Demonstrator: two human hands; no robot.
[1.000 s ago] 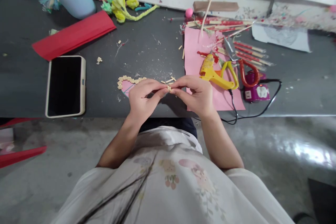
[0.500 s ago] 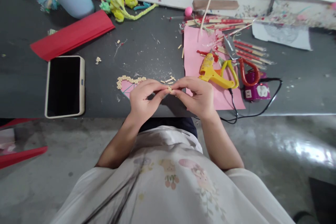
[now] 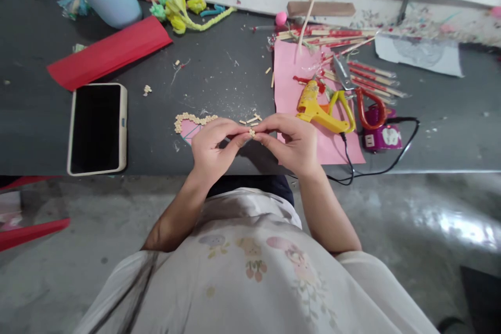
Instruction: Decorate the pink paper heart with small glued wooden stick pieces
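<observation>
Between my fingertips is a small cluster of cut wooden stick pieces (image 3: pixel 252 133), cream-coloured and grouped like a little flower. My left hand (image 3: pixel 217 146) pinches it from the left with thumb and forefinger. From the other side my right hand (image 3: pixel 291 141) grips it the same way. Just beyond the fingers lie several short stick pieces (image 3: pixel 253 119). Partly under my left hand is a pink paper piece (image 3: pixel 189 128) with drawn lines, its top edge lined with a wavy row of similar clusters (image 3: pixel 191 117); the rest of it is hidden.
At right, a yellow glue gun (image 3: pixel 319 109) and red-handled scissors (image 3: pixel 368 107) rest over pink paper (image 3: pixel 285 73), by a purple box (image 3: pixel 381 135) and a black cord. Packaged sticks (image 3: pixel 332 36) lie behind. Left are a phone (image 3: pixel 97 128), red folded paper (image 3: pixel 109 52) and a bottle (image 3: pixel 113 2).
My hands and the cluster have shifted very slightly left, and the cluster appears turned a little between the fingertips. Everything on the table stays where it was.
</observation>
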